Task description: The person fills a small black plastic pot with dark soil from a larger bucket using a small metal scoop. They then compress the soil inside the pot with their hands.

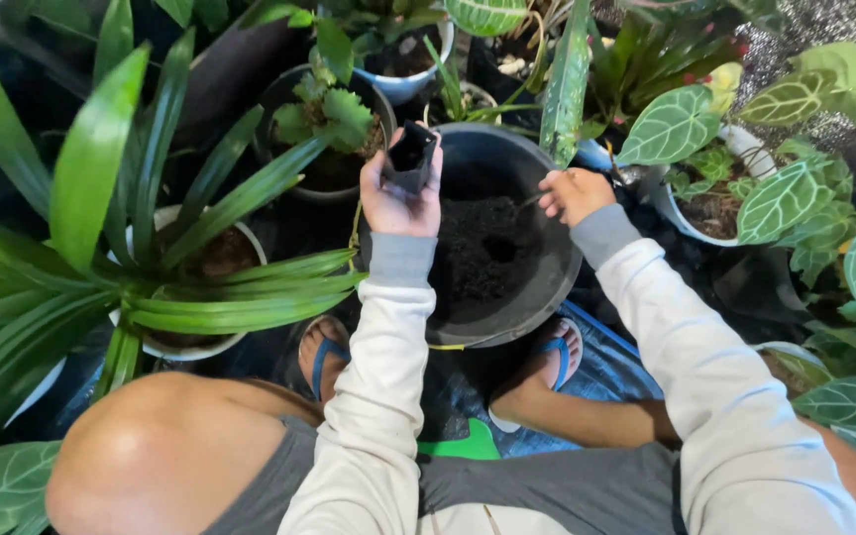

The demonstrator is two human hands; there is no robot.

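My left hand (400, 198) grips a small black plastic pot (413, 156), held up with its mouth toward me, just left of a big black pot. That big black pot (557, 287) sits between my feet and holds dark soil with a small hole in the middle. My right hand (575, 194) hovers at the pot's right rim with fingers curled; it seems to pinch a thin stick or tool that reaches toward the soil. Grey-white sleeves cover both arms.
Potted plants crowd all around: a long-leafed plant in a white pot (190, 347) at left, a small leafy plant in a dark pot (329, 119) behind, veined heart-shaped leaves (795, 198) at right. My sandalled feet (324, 352) stand on a blue sheet (606, 367).
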